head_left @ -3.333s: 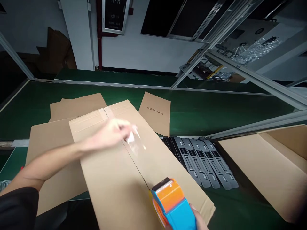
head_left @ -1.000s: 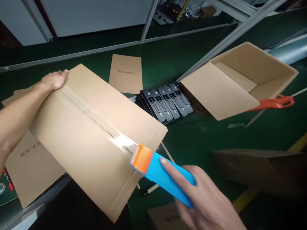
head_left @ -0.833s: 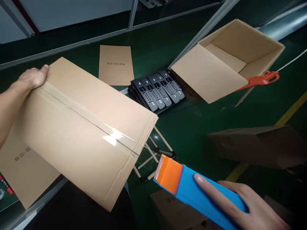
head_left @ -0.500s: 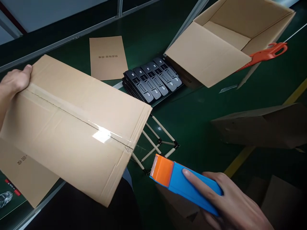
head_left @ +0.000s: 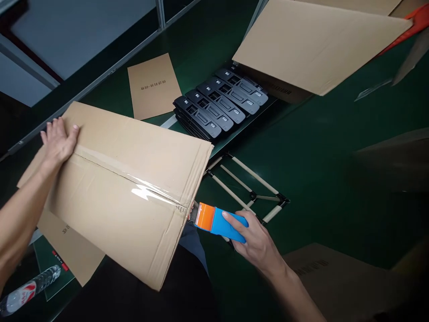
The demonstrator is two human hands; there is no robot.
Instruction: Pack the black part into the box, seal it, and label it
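A flat cardboard box (head_left: 134, 134) lies tilted in front of me, clear tape along its middle seam. My left hand (head_left: 58, 141) rests on the far left edge of this box with its fingers spread. In my right hand (head_left: 251, 237) is a blue and orange tape dispenser (head_left: 221, 222), its toothed end close to the box's right edge where the seam ends. A short dark strip shows between the teeth and the box. Whether the dispenser touches the cardboard I cannot tell.
Several black plastic parts (head_left: 214, 105) lie stacked at the bench edge beside a printed cardboard sheet (head_left: 150, 100). A large open carton (head_left: 318, 44) with orange scissors (head_left: 418, 22) stands upper right. A tube frame (head_left: 254, 174) is below; a water bottle (head_left: 30, 290) lies lower left.
My right hand has brought the tape dispenser up and left to the box's edge. My left hand has opened out along the box's left edge. The view has shifted.
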